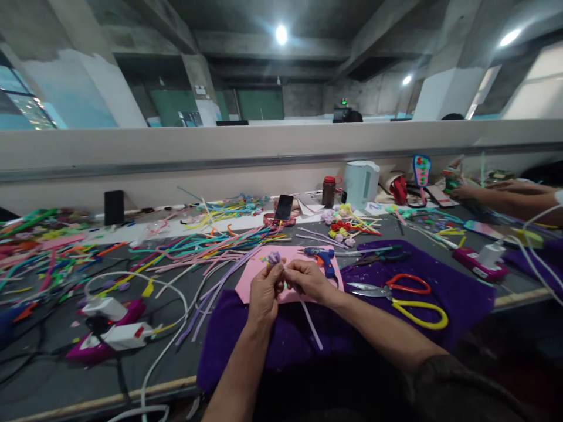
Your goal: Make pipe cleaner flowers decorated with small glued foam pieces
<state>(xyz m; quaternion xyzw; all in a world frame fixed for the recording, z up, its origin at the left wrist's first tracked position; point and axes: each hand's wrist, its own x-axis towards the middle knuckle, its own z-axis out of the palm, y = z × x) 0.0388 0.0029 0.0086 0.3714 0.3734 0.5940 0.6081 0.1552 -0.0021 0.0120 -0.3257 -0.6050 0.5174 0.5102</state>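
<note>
Two hands [265, 288] [308, 279], seemingly on purple flower [274, 257]

Lilac stem [312, 325], pink sheet [247, 282], purple cloth [229, 337]

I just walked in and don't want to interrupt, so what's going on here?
A person holds a small purple flower-like piece in the left hand, with the right hand close against it; what the right fingertips pinch is hidden. A pale purple strip extends below the hands. Under them lies a pink sheet, with a blue glue gun on it and scissors to the right.
</note>
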